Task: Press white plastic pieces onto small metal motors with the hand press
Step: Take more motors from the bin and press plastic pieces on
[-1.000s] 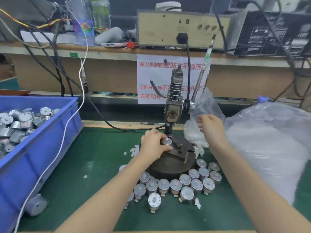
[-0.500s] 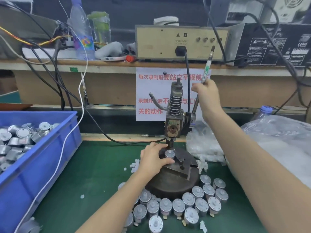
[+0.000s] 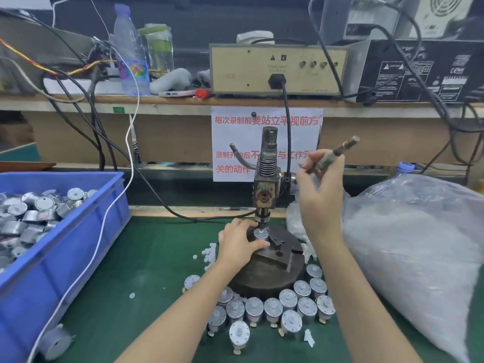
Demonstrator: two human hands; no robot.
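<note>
The hand press (image 3: 265, 189) stands on a round dark base (image 3: 269, 273) in the middle of the green mat. A small metal motor (image 3: 261, 235) with a white piece on top sits on the fixture, directly under the ram tip, which touches it. My left hand (image 3: 239, 244) holds this motor from the left. My right hand (image 3: 320, 189) grips the press lever (image 3: 337, 153), which is tilted down to the right. Several motors (image 3: 272, 309) stand in rows in front of the base.
A blue bin (image 3: 62, 258) full of motors fills the left side. A large clear bag of white plastic pieces (image 3: 413, 252) lies at the right. Loose white pieces (image 3: 208, 251) lie left of the base. Cables, bottles and a beige power unit (image 3: 277, 68) are on the shelf behind.
My right hand went from the bag up to the lever and has pulled it down to the right. The ram has come down onto the motor. My left hand stays on the motor.
</note>
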